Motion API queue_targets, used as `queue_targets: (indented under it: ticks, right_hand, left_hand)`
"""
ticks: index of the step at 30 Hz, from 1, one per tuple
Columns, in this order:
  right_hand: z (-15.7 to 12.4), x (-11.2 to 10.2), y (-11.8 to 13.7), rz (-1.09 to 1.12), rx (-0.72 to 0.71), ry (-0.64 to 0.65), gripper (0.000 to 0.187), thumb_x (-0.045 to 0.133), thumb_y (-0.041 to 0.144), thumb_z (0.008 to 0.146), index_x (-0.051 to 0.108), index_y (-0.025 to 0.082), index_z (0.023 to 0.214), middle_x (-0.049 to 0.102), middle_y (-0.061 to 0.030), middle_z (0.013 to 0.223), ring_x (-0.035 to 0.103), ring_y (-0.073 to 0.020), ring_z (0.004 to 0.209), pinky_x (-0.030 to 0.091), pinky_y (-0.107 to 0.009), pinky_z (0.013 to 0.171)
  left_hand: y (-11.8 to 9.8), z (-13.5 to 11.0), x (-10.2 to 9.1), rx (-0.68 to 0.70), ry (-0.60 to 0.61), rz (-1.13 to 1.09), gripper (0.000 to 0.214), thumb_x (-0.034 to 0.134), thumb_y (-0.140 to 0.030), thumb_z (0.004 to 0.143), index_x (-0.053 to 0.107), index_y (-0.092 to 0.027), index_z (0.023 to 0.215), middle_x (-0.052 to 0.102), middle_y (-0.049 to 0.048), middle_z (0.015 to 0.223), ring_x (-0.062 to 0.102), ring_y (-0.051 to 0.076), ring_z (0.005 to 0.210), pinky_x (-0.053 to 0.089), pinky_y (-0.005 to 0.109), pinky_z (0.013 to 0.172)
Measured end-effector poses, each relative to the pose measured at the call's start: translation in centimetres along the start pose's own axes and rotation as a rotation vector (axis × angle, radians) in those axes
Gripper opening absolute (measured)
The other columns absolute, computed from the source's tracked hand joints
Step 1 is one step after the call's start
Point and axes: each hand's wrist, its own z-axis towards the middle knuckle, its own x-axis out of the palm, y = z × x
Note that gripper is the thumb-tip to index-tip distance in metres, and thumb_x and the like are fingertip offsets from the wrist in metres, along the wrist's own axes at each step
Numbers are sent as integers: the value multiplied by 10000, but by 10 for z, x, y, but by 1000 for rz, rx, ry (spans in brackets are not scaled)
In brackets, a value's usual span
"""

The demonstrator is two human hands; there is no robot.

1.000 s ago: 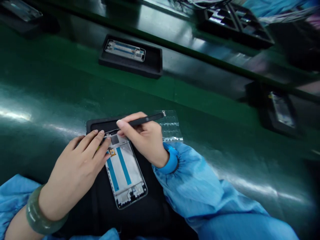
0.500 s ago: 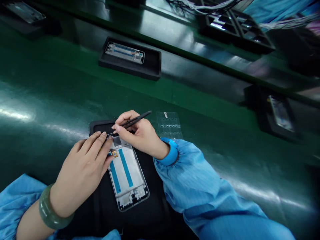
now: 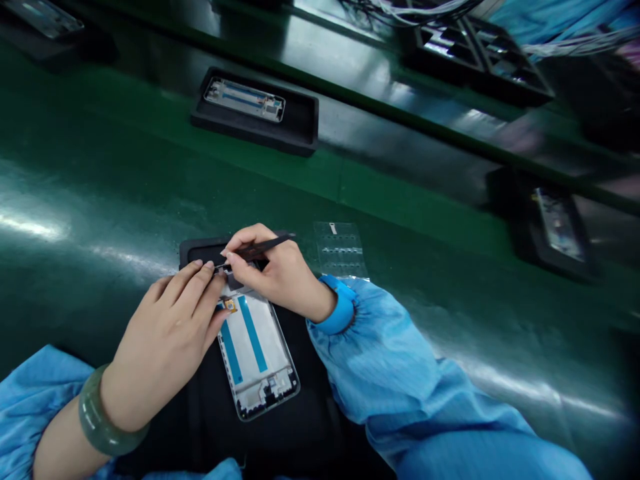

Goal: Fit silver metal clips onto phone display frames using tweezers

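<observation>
We had our silver phone frame [image 3: 245, 347] lying aslant, far end leftward, two blue strips [image 3: 253, 333] along it, dark tweezers [image 3: 265, 245] slanting to that end.

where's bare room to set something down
The green benchtop is bare between the near tray and top-centre tray, and right of the clear plastic sheet. It's crowded at the phone frame: left hand, right hand, tweezers.

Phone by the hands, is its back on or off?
Off. The phone lies with its inside showing: two blue strips and a small gold-coloured part are in plain sight, uncovered.
</observation>
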Motion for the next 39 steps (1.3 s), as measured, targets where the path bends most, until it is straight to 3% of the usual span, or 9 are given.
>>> queue_targets:
  ticks: [9, 20, 39]
  right_hand:
    - [-3, 3, -1, -58, -58, 7, 57, 520, 187, 827, 553, 208, 869, 627, -7, 872, 594, -124, 783, 485, -252, 725]
    - [-2, 1, 0, 30, -11, 13, 25, 551, 201, 839, 549, 195, 863, 614, 7, 847, 585, -104, 734, 475, -227, 696]
    - [-3, 4, -5, -23, -110, 7, 61, 561, 183, 834, 569, 174, 893, 629, -5, 871, 599, -109, 780, 482, -229, 713]
  left_hand:
    - [0, 0, 0, -2, -4, -2, 408, 442, -322, 894, 516, -80, 1213, 543, 162, 1256, 490, 317, 1159, 449, 461, 871]
    - [1, -1, 0, -22, 3, -41, 398, 453, -317, 887, 509, -107, 1221, 538, 169, 1244, 502, 322, 1144, 458, 469, 856]
    - [1, -1, 1, -16, -20, -22, 392, 460, -305, 884, 509, -98, 1214, 543, 165, 1223, 503, 312, 1134, 460, 459, 862]
